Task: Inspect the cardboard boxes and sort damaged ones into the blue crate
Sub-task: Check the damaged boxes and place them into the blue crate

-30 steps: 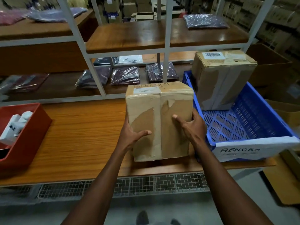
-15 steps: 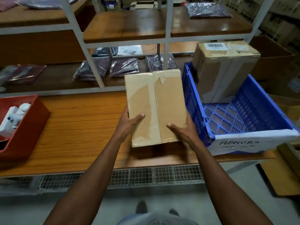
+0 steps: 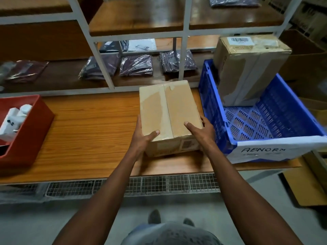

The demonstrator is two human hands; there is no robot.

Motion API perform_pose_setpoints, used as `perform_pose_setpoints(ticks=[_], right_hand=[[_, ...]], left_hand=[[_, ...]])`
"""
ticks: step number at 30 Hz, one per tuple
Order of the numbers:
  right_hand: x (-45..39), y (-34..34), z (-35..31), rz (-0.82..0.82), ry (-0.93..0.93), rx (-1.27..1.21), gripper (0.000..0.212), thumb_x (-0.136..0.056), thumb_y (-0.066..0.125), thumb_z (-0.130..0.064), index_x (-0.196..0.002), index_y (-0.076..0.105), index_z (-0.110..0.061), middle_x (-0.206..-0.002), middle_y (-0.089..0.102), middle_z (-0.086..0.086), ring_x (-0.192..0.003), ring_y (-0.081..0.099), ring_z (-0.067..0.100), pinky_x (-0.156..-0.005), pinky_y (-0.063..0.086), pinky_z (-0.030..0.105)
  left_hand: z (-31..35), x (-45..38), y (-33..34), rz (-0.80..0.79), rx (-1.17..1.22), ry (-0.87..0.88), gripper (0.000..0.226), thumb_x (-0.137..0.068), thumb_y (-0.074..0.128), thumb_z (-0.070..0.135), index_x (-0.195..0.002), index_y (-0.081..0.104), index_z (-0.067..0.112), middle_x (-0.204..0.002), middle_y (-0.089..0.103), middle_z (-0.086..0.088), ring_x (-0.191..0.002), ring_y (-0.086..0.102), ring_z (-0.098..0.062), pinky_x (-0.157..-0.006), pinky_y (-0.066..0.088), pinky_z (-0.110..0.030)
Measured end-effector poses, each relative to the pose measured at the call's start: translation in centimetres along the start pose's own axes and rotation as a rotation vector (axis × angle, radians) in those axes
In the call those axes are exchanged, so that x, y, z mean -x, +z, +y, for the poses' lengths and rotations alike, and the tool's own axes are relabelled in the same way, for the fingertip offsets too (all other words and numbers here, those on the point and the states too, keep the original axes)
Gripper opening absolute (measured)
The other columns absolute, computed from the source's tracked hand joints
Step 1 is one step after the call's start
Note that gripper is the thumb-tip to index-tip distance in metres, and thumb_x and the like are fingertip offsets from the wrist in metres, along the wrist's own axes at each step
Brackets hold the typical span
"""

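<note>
The taped cardboard box [image 3: 169,110] sits just left of the blue crate [image 3: 286,119], its right side close against the crate's near-left wall, and its long axis runs away from the person, roughly parallel to that wall. Both hands hold it at its near end: the left hand [image 3: 143,138] wraps the near-left corner with the thumb lying across the top face, and the right hand [image 3: 203,131] clasps the near-right corner, thumb on top and fingers curled down the side facing the crate. Whether the box rests on the wooden bench [image 3: 92,131] or is lifted slightly clear of it is hard to judge from this angle; its underside looks near or touching. The right hand is the one nearer the crate, so if this box is judged damaged, the move is a short lift up and rightward over the crate wall. Another cardboard box [image 3: 247,68] already stands at the far-left end of the crate, leaving the near part of the slatted floor free, and a landing there would keep the two boxes apart.
</note>
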State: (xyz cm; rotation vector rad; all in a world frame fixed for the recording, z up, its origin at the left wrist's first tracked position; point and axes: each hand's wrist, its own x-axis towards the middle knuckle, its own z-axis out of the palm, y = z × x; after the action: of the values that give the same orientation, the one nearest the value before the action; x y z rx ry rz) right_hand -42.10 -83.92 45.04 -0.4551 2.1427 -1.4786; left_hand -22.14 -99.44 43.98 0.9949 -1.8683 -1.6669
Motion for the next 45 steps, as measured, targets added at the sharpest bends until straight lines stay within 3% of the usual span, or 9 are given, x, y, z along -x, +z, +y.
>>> perform_pose_setpoints(ticks=[7, 13, 18, 22, 24, 30, 34, 38, 45], right_hand=[[1.2, -0.9, 2.3, -0.183, -0.114, 0.025, 0.133, -0.053, 0.094, -0.069, -0.162, 0.020, -0.051, -0.169, 0.029, -0.006, -0.150, 0.035, 0.019, -0.115, 0.038, 0.044], [1.4, -1.3, 2.7, -0.217, -0.238, 0.082, 0.124, -0.056, 0.095, -0.047, -0.162, 0.032, -0.036, -0.168, 0.028, -0.014, -0.154, 0.025, 0.008, -0.124, 0.027, 0.040], [2.2, -1.2, -0.7, -0.028, -0.246, 0.077, 0.106, -0.063, 0.089, -0.058, -0.156, 0.042, -0.041, -0.159, 0.045, -0.007, -0.134, 0.043, 0.011, -0.110, 0.041, 0.038], [2.4, -1.3, -5.6, 0.168, -0.330, 0.141, 0.098, -0.076, 0.086, -0.057, -0.158, 0.039, -0.032, -0.130, 0.058, -0.008, -0.108, 0.056, 0.009, -0.082, 0.050, 0.021], [2.7, -1.3, -7.7, 0.231, -0.372, 0.183, 0.104, -0.077, 0.083, -0.064, -0.161, 0.031, -0.030, -0.138, 0.061, 0.000, -0.112, 0.061, 0.017, -0.092, 0.055, 0.038], [3.9, -0.2, -9.2, 0.087, -0.584, 0.706, 0.125, -0.065, 0.075, -0.086, -0.163, 0.005, -0.053, -0.171, -0.028, 0.001, -0.135, 0.044, 0.047, -0.092, 0.055, 0.055], [3.0, -0.5, -9.4, 0.099, -0.533, 0.757, 0.120, -0.066, 0.058, -0.097, -0.162, -0.003, -0.056, -0.170, -0.033, -0.001, -0.122, 0.051, 0.048, -0.089, 0.053, 0.050], [2.1, -1.1, -10.3, 0.097, -0.493, 0.753, 0.121, -0.066, 0.063, -0.094, -0.162, 0.001, -0.055, -0.170, -0.032, -0.003, -0.121, 0.053, 0.044, -0.087, 0.041, 0.042], [1.5, -1.2, -10.9, -0.027, -0.544, 0.796, 0.117, -0.070, 0.069, -0.087, -0.160, 0.000, -0.060, -0.168, -0.036, -0.005, -0.131, 0.041, 0.048, -0.104, 0.040, 0.055]], left_hand=[[-0.6, 0.0, -0.4, 0.044, -0.019, 0.000, 0.108, -0.077, 0.088, 0.047, -0.163, 0.022, 0.044, -0.156, 0.048, 0.009, -0.137, 0.052, -0.013, -0.112, 0.050, -0.048], [-3.6, 2.3, -0.1, 0.044, -0.071, -0.088, 0.135, -0.057, 0.097, 0.060, -0.165, 0.020, 0.038, -0.163, 0.041, 0.004, -0.149, 0.040, -0.023, -0.119, 0.042, -0.043], [0.5, 1.5, 0.9, 0.269, -0.107, 0.019, 0.101, -0.071, 0.094, 0.049, -0.156, 0.043, 0.028, -0.140, 0.060, 0.005, -0.123, 0.061, -0.011, -0.088, 0.060, -0.021], [6.3, 1.4, 1.4, 0.487, -0.206, 0.109, 0.069, -0.082, 0.085, 0.053, -0.138, 0.059, 0.023, -0.110, 0.064, 0.012, -0.091, 0.061, 0.004, -0.056, 0.049, -0.010], [8.3, 1.0, 1.5, 0.545, -0.271, 0.123, 0.066, -0.081, 0.080, 0.065, -0.130, 0.063, 0.024, -0.108, 0.068, 0.011, -0.090, 0.066, -0.006, -0.059, 0.043, -0.015], [10.5, -0.6, 0.7, 0.611, -0.373, 0.103, 0.091, -0.072, 0.063, 0.089, -0.143, 0.050, 0.033, -0.122, 0.072, 0.000, -0.110, 0.069, -0.028, -0.091, 0.057, -0.046], [10.8, -0.7, 0.5, 0.387, -0.508, 0.235, 0.131, -0.073, 0.083, 0.070, -0.168, 0.002, 0.032, -0.171, 0.029, -0.009, -0.149, 0.041, -0.031, -0.110, 0.047, -0.052], [9.6, -0.1, -0.3, 0.111, -0.743, 0.451, 0.162, -0.046, 0.080, 0.088, -0.168, -0.010, 0.030, -0.172, -0.031, 0.003, -0.162, -0.008, -0.031, -0.112, 0.042, -0.067], [8.7, -0.2, -1.7, 0.071, -1.021, 0.561, 0.122, -0.073, 0.086, 0.059, -0.165, 0.006, 0.052, -0.174, -0.023, 0.011, -0.131, 0.049, -0.047, -0.084, 0.059, -0.054]])
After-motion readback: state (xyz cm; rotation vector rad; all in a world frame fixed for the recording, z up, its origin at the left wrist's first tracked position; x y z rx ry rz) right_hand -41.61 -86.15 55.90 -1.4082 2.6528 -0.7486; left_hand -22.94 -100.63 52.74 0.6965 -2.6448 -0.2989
